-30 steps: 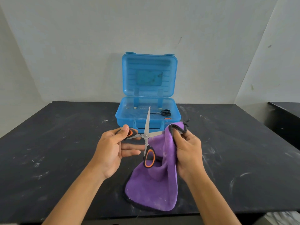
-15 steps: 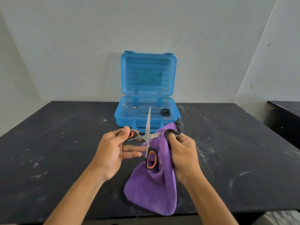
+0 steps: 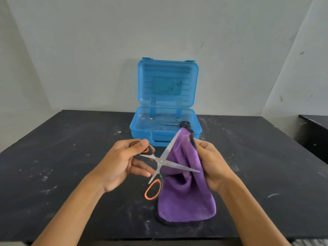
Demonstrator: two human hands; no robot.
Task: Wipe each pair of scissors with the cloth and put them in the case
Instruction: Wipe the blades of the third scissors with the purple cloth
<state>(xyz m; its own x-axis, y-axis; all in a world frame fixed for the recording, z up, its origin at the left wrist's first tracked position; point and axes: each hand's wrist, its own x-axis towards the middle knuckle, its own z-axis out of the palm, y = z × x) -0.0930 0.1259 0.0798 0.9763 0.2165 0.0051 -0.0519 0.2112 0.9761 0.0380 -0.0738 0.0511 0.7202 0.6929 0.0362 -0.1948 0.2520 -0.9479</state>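
Two hands, left (image 3: 122,161) and right (image 3: 212,164), raised, gripping.

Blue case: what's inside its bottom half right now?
One small pair of black-handled scissors lies in the blue case, toward its right side, plus pale specks. The raised purple cloth hides the case's front right corner.

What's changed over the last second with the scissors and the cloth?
The orange-handled scissors have rotated in the left hand: the upright blade now leans right, and the other blade points right across the purple cloth toward the right hand. The left hand keeps its grip on one handle, and the right hand still holds the cloth. The blue case stays open with the black scissors inside.
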